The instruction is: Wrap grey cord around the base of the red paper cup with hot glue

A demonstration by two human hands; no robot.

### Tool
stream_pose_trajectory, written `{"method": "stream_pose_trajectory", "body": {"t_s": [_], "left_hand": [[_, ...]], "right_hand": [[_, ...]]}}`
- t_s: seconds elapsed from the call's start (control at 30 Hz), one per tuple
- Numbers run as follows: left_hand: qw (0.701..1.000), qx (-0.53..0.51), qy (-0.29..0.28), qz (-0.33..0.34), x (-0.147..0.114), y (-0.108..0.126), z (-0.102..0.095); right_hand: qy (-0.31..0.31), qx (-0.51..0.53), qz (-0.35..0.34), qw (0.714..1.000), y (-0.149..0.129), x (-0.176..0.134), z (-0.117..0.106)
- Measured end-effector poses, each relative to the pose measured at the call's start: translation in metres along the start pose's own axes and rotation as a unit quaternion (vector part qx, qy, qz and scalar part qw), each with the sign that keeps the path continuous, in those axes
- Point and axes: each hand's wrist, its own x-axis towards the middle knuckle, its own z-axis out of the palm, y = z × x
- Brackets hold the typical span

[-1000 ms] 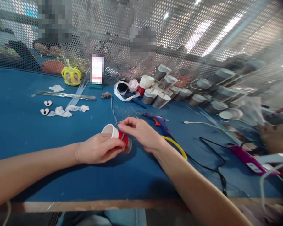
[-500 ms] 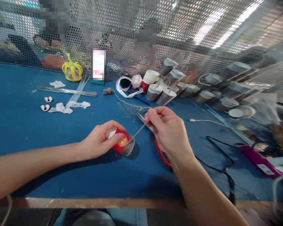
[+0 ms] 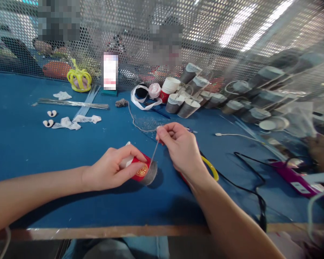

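Observation:
My left hand (image 3: 118, 167) is wrapped round a red paper cup (image 3: 141, 172) with a gold emblem, lying tilted on its side. Grey yarn is wound round the cup's end that points right. From there a taut strand of grey yarn (image 3: 154, 151) runs up to my right hand (image 3: 179, 145), whose thumb and fingers pinch it. Beyond the pinch the strand lies loosely over the table and leads back to a small grey yarn bundle (image 3: 121, 103). Under my right wrist, partly hidden, is a tool with a yellow and red handle (image 3: 211, 168).
Several grey-wrapped cups (image 3: 188, 108) stand and lie at the back right, beside stacked white cups (image 3: 170, 85). A white ribbon (image 3: 135, 99), a phone (image 3: 110, 72), a yellow crown-like piece (image 3: 79, 80) and metal wires (image 3: 72, 103) lie farther back. A purple power strip (image 3: 294, 178) with black cable sits right.
My right hand has moved left and slightly down with the yarn, which now rises more steeply from the cup. More grey yarn shows round the cup's end. The tool's yellow handle has come into view.

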Motion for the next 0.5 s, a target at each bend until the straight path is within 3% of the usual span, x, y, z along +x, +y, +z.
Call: {"method": "stream_pose_trajectory", "body": {"t_s": [0.5], "left_hand": [[0.991,0.073,0.020,0.114,-0.0033,0.0044,-0.0028]], "right_hand": [[-0.083,-0.004,0.061,0.995,0.0063,-0.0058,0.0059]]}}
